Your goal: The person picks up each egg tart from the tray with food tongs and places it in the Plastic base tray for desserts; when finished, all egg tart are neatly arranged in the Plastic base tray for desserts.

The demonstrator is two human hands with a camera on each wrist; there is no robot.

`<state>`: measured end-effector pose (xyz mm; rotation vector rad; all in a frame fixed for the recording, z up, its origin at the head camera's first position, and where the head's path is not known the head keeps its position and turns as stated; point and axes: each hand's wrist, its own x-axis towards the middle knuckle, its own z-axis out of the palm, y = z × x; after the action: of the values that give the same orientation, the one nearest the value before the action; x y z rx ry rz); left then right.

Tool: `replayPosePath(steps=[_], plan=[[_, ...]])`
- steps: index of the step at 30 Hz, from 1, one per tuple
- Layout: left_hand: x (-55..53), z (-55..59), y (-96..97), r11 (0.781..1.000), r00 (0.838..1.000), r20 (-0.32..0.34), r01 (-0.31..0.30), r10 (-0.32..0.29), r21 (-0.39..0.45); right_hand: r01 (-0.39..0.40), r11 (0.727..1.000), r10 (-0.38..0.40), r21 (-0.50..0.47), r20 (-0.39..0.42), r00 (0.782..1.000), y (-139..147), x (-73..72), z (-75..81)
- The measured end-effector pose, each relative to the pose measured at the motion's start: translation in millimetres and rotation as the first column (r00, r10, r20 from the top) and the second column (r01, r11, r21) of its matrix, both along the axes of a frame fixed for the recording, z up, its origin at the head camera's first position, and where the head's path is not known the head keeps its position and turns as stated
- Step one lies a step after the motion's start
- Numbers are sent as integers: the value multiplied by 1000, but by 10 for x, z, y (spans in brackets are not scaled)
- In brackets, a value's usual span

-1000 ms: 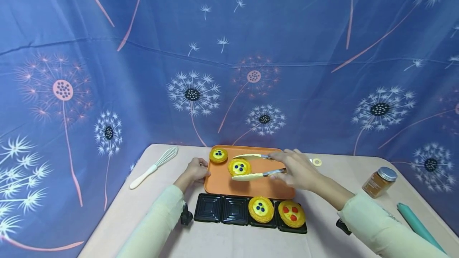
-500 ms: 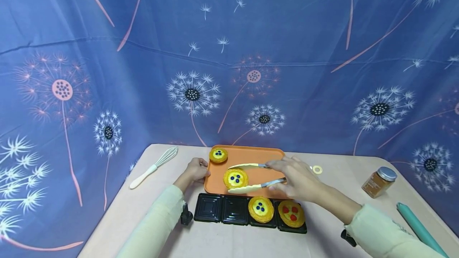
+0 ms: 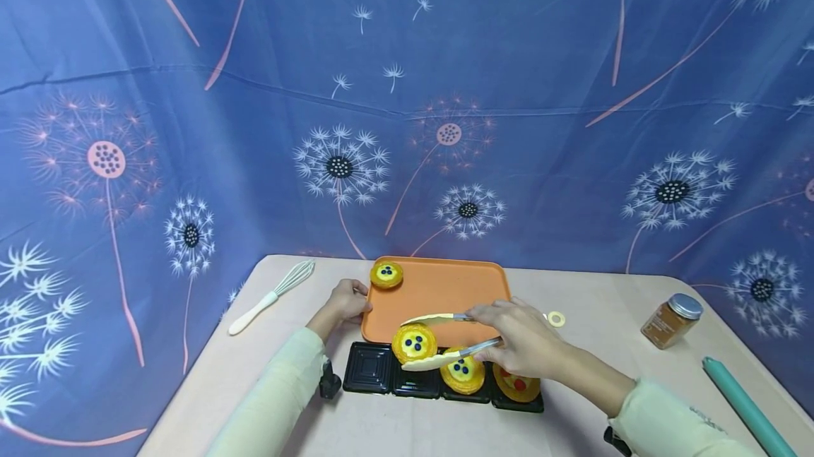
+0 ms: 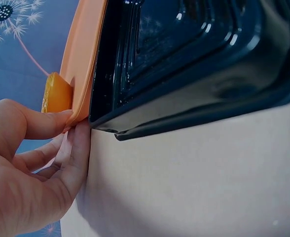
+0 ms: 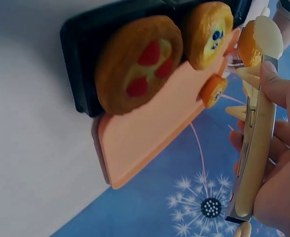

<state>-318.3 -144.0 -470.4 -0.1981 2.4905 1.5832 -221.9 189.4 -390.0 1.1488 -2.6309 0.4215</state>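
My right hand (image 3: 524,339) grips a pair of tongs (image 5: 257,148) with cream tips and metal arms. Between the tips is a blueberry tart (image 3: 415,343), held above the second black square tray (image 3: 416,384) from the left. With thumb above and fingers below, my left hand (image 4: 36,158) pinches the left rim of the orange tray (image 3: 454,294). Another blueberry tart (image 3: 386,274) sits in that tray's far left corner. In the row of black trays, the third holds a blueberry tart (image 3: 463,376) and the rightmost a strawberry tart (image 5: 139,64). The leftmost black tray (image 3: 367,368) holds nothing.
A white whisk (image 3: 273,298) lies at the left of the table. To the right are a jar with a silver lid (image 3: 673,321), a teal rod (image 3: 749,406) and a small cream ring (image 3: 556,319). Blue dandelion-print cloth (image 3: 407,104) hangs behind.
My right hand has brought the tongs and tart toward me and slightly left, from over the orange tray to over the second black tray. My left hand has stayed at the rim.
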Motion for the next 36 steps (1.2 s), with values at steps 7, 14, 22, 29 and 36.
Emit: replayPosePath(steps=[7, 14, 22, 29, 36], plan=[[-1, 4, 1, 1000, 1000, 11, -3, 2, 14, 4, 999, -6, 53, 35, 999, -28, 39, -84], [-9, 20, 9, 1000, 1000, 18, -8, 7, 20, 7, 996, -9, 85, 29, 1000, -44, 53, -145], [-6, 20, -9, 1000, 1000, 15, -9, 8, 26, 7, 996, -13, 92, 65, 998, -55, 66, -188], [-10, 1, -8, 1000, 1000, 25, -12, 11, 22, 24, 994, -33, 108, 80, 996, -65, 80, -175], [-14, -18, -16, 1000, 1000, 8, 1, -1, 22, 40, 996, -50, 83, 115, 992, -72, 109, -98]])
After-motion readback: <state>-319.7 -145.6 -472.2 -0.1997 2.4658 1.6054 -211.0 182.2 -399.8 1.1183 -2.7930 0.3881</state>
